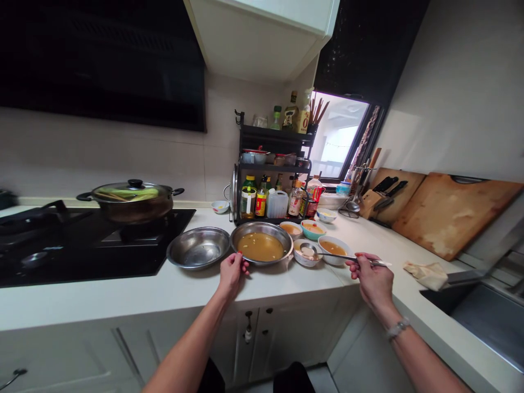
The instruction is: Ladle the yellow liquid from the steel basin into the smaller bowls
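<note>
My left hand (231, 272) grips the near rim of a steel basin (262, 246) filled with brownish liquid, standing on the white counter (123, 295). My right hand (370, 275) pinches the handle of a long metal spoon (327, 254), whose bowl rests over a small white bowl (307, 255). Beside that bowl sits another white bowl (333, 249) with brown sauce. Behind them are a tan-filled bowl (291, 229) and a teal bowl (313, 228).
An empty steel basin (199, 247) sits left of the full one. A lidded pan (131, 201) stands on the black hob (82, 245). A rack of bottles (272, 174), knife block (374, 202), cutting boards (450, 213), a cloth (426, 274) and the sink (487, 316) lie to the right.
</note>
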{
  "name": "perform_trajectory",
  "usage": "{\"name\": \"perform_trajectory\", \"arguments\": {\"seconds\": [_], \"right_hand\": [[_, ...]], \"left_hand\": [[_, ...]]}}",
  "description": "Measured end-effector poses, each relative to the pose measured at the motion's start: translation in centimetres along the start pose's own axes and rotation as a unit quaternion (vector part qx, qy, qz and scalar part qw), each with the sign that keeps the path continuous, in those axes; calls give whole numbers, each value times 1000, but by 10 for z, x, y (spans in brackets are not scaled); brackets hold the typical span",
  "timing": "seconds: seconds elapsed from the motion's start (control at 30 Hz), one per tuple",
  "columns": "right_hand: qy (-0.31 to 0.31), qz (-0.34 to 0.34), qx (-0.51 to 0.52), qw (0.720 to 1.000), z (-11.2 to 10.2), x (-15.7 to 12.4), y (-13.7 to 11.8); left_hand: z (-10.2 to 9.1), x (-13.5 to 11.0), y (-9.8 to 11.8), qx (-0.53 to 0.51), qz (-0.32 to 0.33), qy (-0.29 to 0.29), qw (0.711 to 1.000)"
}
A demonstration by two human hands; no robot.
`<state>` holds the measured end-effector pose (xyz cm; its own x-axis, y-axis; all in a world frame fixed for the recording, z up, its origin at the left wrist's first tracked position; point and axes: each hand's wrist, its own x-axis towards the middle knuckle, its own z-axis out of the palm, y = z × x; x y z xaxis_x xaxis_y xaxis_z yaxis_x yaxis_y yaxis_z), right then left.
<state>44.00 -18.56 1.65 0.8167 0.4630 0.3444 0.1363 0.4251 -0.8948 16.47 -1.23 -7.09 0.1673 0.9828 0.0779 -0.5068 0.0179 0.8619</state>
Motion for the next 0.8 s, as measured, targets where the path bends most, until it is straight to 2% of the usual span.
{"name": "perform_trajectory", "arguments": {"seconds": [0.23, 0.47, 0.6, 0.8], "right_hand": [[-15, -13, 11, 1000, 16, 3, -9], [-53, -21, -4, 998, 43, 1, 0], [-123, -77, -62, 987, 55, -8, 6], [-208, -191, -115, 952, 61, -24, 1]], "left_hand": [[1, 0, 1, 0, -4, 5, 1000], [0, -1, 0, 0, 1, 2, 1000], [1, 1, -1, -1, 4, 2, 1000], [2, -1, 2, 0, -2, 4, 1000]]}}
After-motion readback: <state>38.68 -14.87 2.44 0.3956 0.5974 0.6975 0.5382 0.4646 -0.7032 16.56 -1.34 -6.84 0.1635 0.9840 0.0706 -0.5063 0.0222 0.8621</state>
